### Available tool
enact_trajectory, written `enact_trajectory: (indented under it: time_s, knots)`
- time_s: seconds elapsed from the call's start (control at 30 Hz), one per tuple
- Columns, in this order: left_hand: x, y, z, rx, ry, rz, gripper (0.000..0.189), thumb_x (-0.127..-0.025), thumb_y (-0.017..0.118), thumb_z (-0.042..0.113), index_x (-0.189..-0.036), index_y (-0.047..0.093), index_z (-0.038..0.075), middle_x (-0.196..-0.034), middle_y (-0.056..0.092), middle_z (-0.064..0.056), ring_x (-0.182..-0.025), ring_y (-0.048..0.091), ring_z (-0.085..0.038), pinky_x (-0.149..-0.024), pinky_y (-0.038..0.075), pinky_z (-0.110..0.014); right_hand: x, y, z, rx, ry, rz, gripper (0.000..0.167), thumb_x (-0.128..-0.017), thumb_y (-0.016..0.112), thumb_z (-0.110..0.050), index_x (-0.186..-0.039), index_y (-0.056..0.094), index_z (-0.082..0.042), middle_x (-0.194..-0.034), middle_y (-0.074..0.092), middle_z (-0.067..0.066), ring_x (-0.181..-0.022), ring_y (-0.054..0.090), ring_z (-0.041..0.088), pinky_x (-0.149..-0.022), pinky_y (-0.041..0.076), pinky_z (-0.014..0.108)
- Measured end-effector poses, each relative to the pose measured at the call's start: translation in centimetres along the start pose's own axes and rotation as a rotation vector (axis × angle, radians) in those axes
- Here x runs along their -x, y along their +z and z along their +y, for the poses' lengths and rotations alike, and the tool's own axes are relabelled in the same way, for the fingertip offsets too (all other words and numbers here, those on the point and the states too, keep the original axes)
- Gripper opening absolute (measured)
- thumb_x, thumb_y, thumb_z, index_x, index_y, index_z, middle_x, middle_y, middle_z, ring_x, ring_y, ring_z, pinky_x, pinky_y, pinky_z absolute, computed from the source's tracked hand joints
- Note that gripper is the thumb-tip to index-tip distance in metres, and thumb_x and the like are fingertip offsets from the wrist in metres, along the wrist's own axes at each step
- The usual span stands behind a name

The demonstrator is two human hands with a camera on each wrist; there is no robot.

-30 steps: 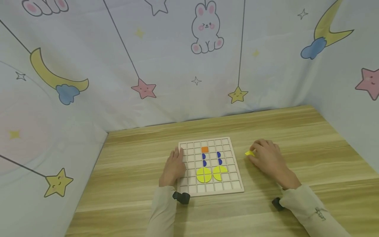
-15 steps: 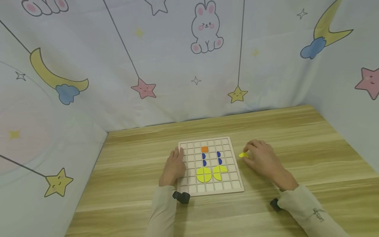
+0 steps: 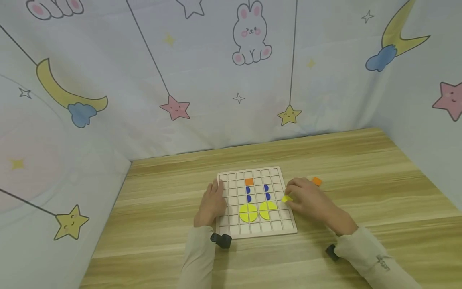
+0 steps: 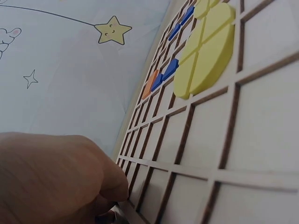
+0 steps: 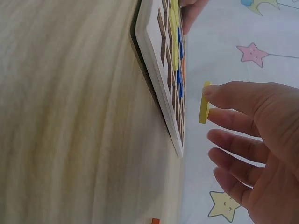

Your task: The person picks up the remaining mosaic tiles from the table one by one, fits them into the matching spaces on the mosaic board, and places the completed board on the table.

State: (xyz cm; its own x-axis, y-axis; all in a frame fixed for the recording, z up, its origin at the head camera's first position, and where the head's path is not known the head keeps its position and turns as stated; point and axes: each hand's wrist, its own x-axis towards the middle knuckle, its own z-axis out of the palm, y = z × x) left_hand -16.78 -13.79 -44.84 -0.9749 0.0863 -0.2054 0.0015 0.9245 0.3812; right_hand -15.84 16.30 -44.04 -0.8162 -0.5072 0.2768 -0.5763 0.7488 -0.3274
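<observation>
A square wooden grid board [image 3: 234, 230] lies on the table, with yellow quarter-circle pieces [image 3: 249, 212], blue half-circle pieces [image 3: 268, 196] and an orange square tile [image 3: 249, 182] in its cells. One of the two yellow rounds lacks its lower right quarter. My left hand [image 3: 211, 204] grips the board's left edge; its fingertips are partly hidden in the left wrist view. Between thumb and index finger, my right hand [image 3: 310, 200] pinches a yellow quarter-circle piece [image 5: 204, 102] above the board's right edge. Its other fingers are loosely bent.
A loose orange square tile [image 3: 317, 181] lies on the wooden table [image 3: 361, 172] just beyond the right hand. A white curtain [image 3: 209, 72] printed with stars and a rabbit stands behind. Black wrist cameras [image 3: 221, 241] sit at both wrists.
My right hand has moved left with the yellow quarter-circle piece, from beside the board to over its right edge. The loose orange tile has come into sight. The left hand stays put.
</observation>
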Motion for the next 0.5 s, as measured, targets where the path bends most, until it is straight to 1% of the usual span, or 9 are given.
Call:
enact_trajectory:
  time_s: [0.23, 0.37, 0.5]
  knots:
    - [0.0, -0.1, 0.0, -0.012, 0.004, 0.001, 0.059, -0.095, 0.036, 0.008, -0.151, 0.020, -0.002, -0.159, 0.011, -0.023, -0.147, 0.011, -0.038, -0.121, 0.015, -0.048, 0.0, 0.8, -0.6, -0.002, -0.035, -0.053, 0.017, -0.079, 0.076, -0.020, -0.093, 0.068, -0.012, -0.108, 0.062, 0.003, -0.103, 0.056, 0.024, -0.091, 0.049, 0.042]
    - [0.0, 0.0, 0.0, -0.016, 0.004, -0.001, 0.059, -0.094, 0.036, 0.008, -0.151, 0.020, -0.002, -0.159, 0.011, -0.023, -0.147, 0.011, -0.039, -0.121, 0.015, -0.048, 0.2, 1.5, -1.0, -0.001, -0.052, -0.087, 0.017, -0.081, 0.074, -0.022, -0.094, 0.068, -0.014, -0.109, 0.061, 0.001, -0.107, 0.055, 0.023, -0.095, 0.048, 0.042]
    - [0.0, -0.1, 0.0, -0.015, 0.002, -0.004, 0.060, -0.094, 0.037, 0.008, -0.151, 0.020, -0.002, -0.158, 0.012, -0.023, -0.147, 0.011, -0.039, -0.121, 0.015, -0.048, 0.3, 1.9, -1.6, 0.020, -0.068, -0.101, 0.017, -0.081, 0.075, -0.024, -0.093, 0.070, -0.014, -0.109, 0.061, 0.000, -0.107, 0.055, 0.022, -0.096, 0.048, 0.042]
